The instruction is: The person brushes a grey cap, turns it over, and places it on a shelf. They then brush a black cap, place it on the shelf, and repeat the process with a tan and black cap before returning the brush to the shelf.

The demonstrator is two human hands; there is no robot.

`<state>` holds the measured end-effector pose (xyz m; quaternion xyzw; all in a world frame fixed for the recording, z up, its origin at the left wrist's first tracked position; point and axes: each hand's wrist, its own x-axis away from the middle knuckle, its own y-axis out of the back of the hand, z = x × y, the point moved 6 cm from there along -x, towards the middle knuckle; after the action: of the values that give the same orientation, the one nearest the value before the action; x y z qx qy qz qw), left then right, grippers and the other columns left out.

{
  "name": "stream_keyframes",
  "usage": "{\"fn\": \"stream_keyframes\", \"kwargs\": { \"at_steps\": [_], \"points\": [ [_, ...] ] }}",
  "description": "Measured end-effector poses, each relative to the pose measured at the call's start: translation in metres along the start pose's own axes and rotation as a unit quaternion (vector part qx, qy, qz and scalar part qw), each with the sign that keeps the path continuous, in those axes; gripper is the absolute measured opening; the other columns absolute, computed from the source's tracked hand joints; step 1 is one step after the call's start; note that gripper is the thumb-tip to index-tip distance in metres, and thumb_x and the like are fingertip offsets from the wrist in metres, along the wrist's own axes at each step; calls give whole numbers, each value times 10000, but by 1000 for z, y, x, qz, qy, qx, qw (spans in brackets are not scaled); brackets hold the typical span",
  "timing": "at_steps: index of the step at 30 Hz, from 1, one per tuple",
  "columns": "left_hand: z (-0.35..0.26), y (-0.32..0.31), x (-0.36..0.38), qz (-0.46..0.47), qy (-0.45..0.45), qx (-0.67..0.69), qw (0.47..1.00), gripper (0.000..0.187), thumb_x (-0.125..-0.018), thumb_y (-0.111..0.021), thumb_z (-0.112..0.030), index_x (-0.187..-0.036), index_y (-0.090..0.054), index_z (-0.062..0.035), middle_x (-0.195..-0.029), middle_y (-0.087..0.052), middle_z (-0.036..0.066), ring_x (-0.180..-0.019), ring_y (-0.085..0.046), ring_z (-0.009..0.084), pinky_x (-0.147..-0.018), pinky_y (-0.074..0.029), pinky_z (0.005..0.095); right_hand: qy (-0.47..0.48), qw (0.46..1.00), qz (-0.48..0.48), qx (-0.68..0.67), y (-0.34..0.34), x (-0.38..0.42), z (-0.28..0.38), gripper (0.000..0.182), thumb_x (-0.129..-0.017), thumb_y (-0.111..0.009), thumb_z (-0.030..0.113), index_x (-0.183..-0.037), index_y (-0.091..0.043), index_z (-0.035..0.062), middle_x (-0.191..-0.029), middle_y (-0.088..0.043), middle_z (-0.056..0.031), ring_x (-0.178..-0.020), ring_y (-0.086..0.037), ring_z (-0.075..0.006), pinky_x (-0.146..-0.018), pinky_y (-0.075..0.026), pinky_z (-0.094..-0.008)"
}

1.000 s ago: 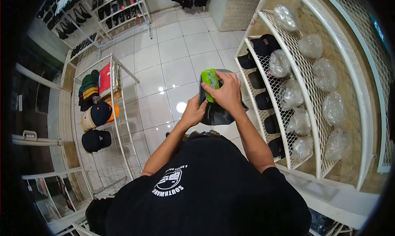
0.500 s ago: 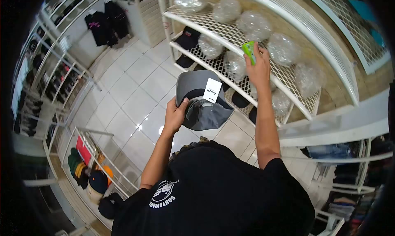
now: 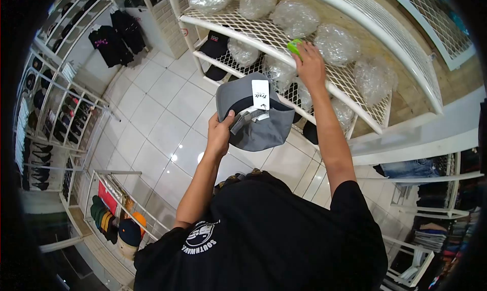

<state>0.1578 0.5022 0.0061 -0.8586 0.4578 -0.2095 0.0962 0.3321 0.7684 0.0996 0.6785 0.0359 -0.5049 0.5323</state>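
Observation:
A grey cap (image 3: pixel 266 131) with a white tag (image 3: pixel 261 94) hangs over the tiled floor, its inner side turned up. My left hand (image 3: pixel 219 133) is closed on the cap's edge near the brim, thumb on the inside. Out at the white mesh shelf (image 3: pixel 284 52), my right hand (image 3: pixel 310 66) has its fingers on a small bright green object (image 3: pixel 294 46) at the shelf's front rail. Clear plastic-wrapped bundles (image 3: pixel 337 45) lie on the shelf just beyond that hand.
Black caps (image 3: pixel 215 45) and more wrapped bundles fill the lower shelf. A low rack (image 3: pixel 119 173) with caps stands at the lower left. Black shirts (image 3: pixel 110 46) hang at the back left, and folded clothes (image 3: pixel 428 240) are stacked at the lower right.
My right hand has moved slightly left, bringing the green object down to the shelf's front rail. The cap has tilted in my left hand, and the view has shifted.

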Motion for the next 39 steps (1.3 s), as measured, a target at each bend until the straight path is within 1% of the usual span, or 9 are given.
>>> {"fn": "stream_keyframes", "kwargs": {
  "at_steps": [6,11,18,23,26,30,32,34,39],
  "points": [
    [5,15,-2,-44,-14,-2,999,254,-1024,-596,-154,-1155,-618,63,-1000,-688,96,-835,-635,150,-767,-513,305,1,993,-89,-83,65,1,57,380,-872,-746,156,-1239,-704,68,-1248,-675,-163,-1147,-635,-339,-1011,-475,-442],
    [2,23,0,-46,-37,-1,998,231,-1025,-592,-152,-1128,-630,51,-968,-687,74,-825,-625,126,-758,-504,281,179,916,229,-275,60,58,179,423,-796,-776,127,-1212,-697,130,-1123,-661,-49,-1090,-606,-260,-965,-435,-410],
    [-2,55,6,-74,-11,-23,997,239,-1033,-572,-187,-1096,-643,33,-930,-677,57,-777,-597,105,-684,-471,273,195,881,301,-309,9,83,218,298,-820,-761,140,-1104,-681,106,-1123,-656,-50,-1101,-593,-267,-973,-414,-410],
    [2,96,18,-90,53,-51,993,294,-1020,-575,-170,-1224,-613,38,-1012,-680,104,-857,-618,140,-751,-489,291,84,764,412,-489,7,73,234,188,-901,-721,134,-1058,-670,46,-961,-683,-93,-946,-634,-216,-887,-460,-361],
    [-17,115,33,-127,-287,-388,867,450,-1041,-536,-267,-1387,-547,20,-1273,-628,162,-1079,-607,211,-936,-478,327,43,687,430,-584,0,72,250,183,-944,-701,124,-1073,-668,-2,-947,-688,-63,-889,-601,-99,-826,-488,-287],
    [-51,112,71,125,-48,-222,966,540,-1080,-450,-452,-1175,-688,24,-1036,-688,95,-953,-588,139,-881,-485,310,28,617,480,-622,-6,73,276,172,-976,-675,129,-1069,-665,-16,-959,-681,-24,-922,-602,-96,-865,-484,-275],
    [-57,130,78,109,-33,-239,964,557,-1089,-426,-464,-1006,-722,0,-861,-638,-24,-852,-501,90,-833,-440,277,47,557,487,-671,-3,73,295,172,-978,-677,143,-1073,-678,0,-935,-692,-15,-916,-601,-93,-874,-480,-293],
    [-52,141,85,273,30,-229,934,573,-1086,-427,-470,-918,-722,-9,-822,-618,-49,-811,-484,61,-782,-431,259,76,553,498,-663,1,71,314,192,-997,-659,175,-1067,-671,-3,-928,-683,-21,-928,-589,-94,-885,-466,-285],
    [-61,155,110,288,67,-165,941,223,-930,-756,-197,-987,-730,17,-868,-689,-22,-835,-588,50,-765,-480,241,60,538,537,-646,2,73,355,281,-1057,-559,261,-993,-631,-3,-889,-629,-32,-895,-560,-103,-850,-458,-276]
  ]
}}
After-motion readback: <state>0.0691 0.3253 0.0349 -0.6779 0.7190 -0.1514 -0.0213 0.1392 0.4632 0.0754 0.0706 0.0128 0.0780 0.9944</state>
